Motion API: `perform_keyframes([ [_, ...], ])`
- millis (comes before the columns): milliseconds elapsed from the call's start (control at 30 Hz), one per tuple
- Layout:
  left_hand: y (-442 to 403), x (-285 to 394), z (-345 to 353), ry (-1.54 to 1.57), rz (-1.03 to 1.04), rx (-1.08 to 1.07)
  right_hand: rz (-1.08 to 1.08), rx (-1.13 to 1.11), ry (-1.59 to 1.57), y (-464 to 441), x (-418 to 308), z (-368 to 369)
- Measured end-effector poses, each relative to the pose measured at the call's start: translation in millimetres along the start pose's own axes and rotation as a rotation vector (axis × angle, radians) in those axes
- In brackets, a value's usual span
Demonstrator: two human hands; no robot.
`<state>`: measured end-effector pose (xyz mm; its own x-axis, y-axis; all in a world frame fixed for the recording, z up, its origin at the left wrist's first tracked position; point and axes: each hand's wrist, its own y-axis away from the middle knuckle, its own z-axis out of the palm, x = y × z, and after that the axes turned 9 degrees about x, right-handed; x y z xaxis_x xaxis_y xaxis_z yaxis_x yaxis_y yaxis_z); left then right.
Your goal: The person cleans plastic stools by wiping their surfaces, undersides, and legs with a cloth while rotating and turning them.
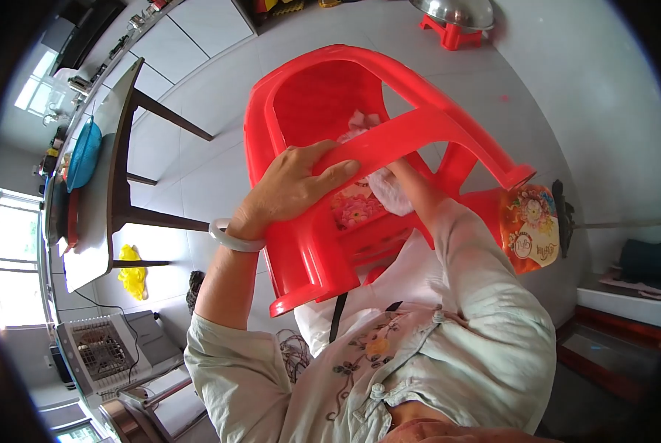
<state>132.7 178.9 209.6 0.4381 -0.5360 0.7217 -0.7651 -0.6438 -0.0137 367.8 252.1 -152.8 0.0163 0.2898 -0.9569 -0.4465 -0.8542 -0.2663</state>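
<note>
A red plastic chair (301, 255) with flower prints is tilted in front of my body. My left hand (293, 181), with a pale bangle (236, 236) at the wrist, is closed around the chair's curved band, the thumb lying over it. My right hand (401, 171) reaches in behind this band and is mostly hidden by it. A whitish, crumpled cloth (391, 193) is bunched at my right hand, showing below and above the band. Beneath it lies a panel with pink flowers (356, 210). Another printed panel (528, 227) shows at the right side.
A table (94, 221) stands at the left, bearing a blue basket (85, 153). Yellow plastic (132, 272) lies on the floor below it. A metal basin (456, 10) rests on a red stool (451, 35) at the back. A heater-like appliance (98, 347) stands at lower left.
</note>
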Motion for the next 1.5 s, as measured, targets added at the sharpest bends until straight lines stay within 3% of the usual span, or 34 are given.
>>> perform_keyframes([
  [233,-4,1,4,0.031,0.000,-0.018,-0.113,-0.249,0.561,15,-70,65],
  [433,1,3,1,0.017,-0.020,-0.014,-0.178,-0.345,0.618,49,-101,119],
  [700,0,3,3,0.044,-0.029,0.024,-0.317,-0.541,0.732,142,-117,116],
  [767,-1,-4,6,0.048,0.000,0.039,-0.498,-0.676,1.057,187,-105,117],
  [800,0,-3,5,0.052,0.004,0.036,-0.495,-0.674,1.062,204,-97,115],
  [867,3,-2,3,0.090,-0.033,0.053,-0.059,-0.456,-0.791,237,-88,104],
  [900,4,-3,2,0.088,-0.032,0.052,-0.061,-0.455,-0.792,258,-106,93],
  [967,5,-6,1,0.089,-0.042,0.053,-0.657,-0.629,0.763,288,-153,68],
  [1000,6,-5,0,0.087,-0.041,0.053,-0.658,-0.627,0.763,290,-154,66],
  [1100,8,1,-3,0.084,-0.052,0.045,-0.613,-0.556,0.658,287,-152,67],
  [1167,7,0,-3,0.076,-0.089,0.041,0.131,-0.794,0.171,260,-145,76],
  [1200,6,0,-3,0.072,-0.085,0.044,0.125,-0.793,0.172,245,-148,77],
  [1333,3,-2,-4,0.046,-0.090,0.011,0.422,-0.517,-0.288,160,-190,87],
  [1400,1,-3,-5,0.037,-0.092,-0.016,0.244,-0.224,-0.211,122,-182,97],
  [1467,1,-5,-5,0.074,-0.101,-0.040,0.385,0.134,-0.258,87,-204,112],
  [1500,1,-4,-4,0.072,-0.103,-0.040,0.347,0.179,-0.198,72,-199,116],
])
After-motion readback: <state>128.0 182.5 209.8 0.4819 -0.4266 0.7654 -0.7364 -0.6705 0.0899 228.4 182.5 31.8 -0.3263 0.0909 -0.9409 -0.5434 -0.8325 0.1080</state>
